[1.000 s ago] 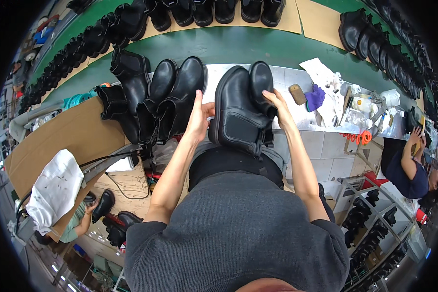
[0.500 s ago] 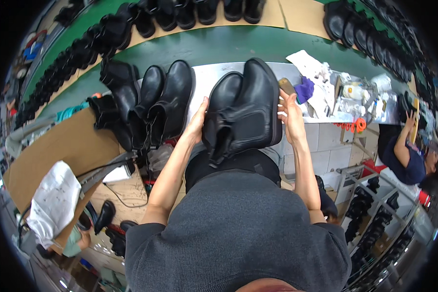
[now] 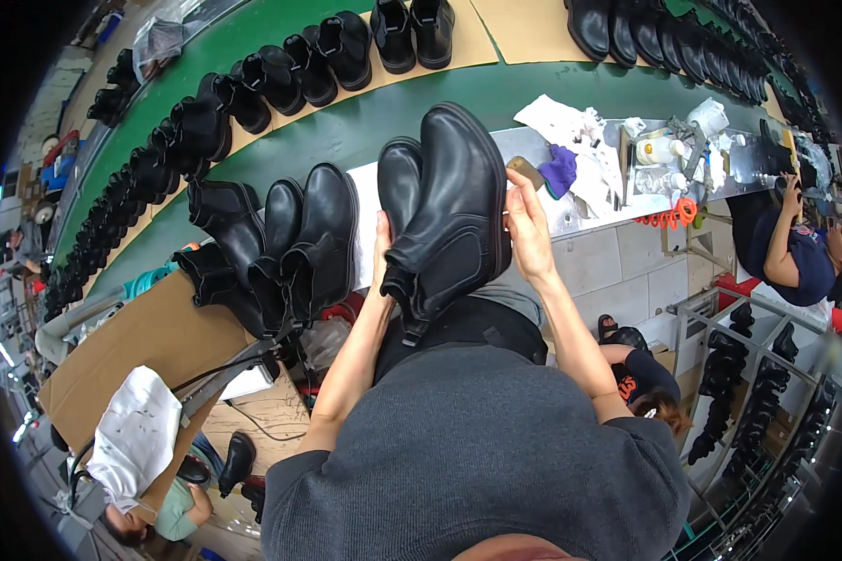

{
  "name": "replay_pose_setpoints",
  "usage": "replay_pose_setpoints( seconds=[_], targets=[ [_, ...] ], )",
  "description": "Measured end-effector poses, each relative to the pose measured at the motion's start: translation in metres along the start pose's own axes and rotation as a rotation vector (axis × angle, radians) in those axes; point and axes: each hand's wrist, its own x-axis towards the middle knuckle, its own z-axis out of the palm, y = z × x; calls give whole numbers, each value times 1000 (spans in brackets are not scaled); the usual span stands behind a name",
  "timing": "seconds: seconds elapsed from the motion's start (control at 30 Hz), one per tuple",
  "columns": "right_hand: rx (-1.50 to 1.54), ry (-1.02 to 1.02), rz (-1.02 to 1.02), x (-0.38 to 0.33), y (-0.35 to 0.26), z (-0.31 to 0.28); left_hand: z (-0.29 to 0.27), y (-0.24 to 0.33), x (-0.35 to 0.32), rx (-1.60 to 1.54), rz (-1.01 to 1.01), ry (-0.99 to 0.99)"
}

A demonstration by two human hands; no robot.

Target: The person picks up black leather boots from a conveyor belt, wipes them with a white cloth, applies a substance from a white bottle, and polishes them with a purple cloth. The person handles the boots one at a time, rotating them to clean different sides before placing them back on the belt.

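Note:
A pair of black ankle boots is held up in front of my chest, toes pointing away. The right-hand boot (image 3: 458,178) overlaps the other boot (image 3: 399,185) and hides much of it. At the outer side of the left boot is my left hand (image 3: 382,251), its fingers mostly hidden behind the leather. My right hand (image 3: 528,224) grips the right boot along its sole edge, with bent fingers against the side. To my left, several more black boots (image 3: 320,234) rest close together at the bench edge.
Rows of black boots (image 3: 346,51) line the green bench (image 3: 346,117) beyond. A purple cloth (image 3: 558,171), white cloths (image 3: 585,140) and bottles (image 3: 658,150) lie at right on the metal ledge. Brown cardboard (image 3: 150,346) is at left. Other people sit at right and lower left.
The view has swung, shifting the surroundings. The held boots have tilted, and the right one now covers more of the left. My right hand still bears on the sole edge.

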Motion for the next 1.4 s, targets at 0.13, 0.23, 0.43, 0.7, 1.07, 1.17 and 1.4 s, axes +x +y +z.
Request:
replay_pose_setpoints(
  seconds=[0.13, 0.23, 0.43, 0.7, 1.07, 1.17, 1.4],
  targets=[
    [99, 83, -56, 12, 23, 14, 2, 3, -3, 431, 358, 146],
    [19, 150, -222, 19, 46, 21, 18, 17, -6, 620, 483, 187],
    [-100, 259, -275, 21, 41, 27, 29, 27, 3, 880, 771, 232],
    [548, -233, 428, 23, -29, 1, 68, 47, -35, 1170, 669, -105],
    [724, -181, 493, 24, 27, -10, -24, 12, -16, -161, -102, 132],
    [122, 44, 189, 47, 51, -20, -5, 39, -13, 348, 32, 124],
    [-693, 184, -98, 53, 28, -24, 15, 70, -22, 1296, 320, 94]
  ],
)
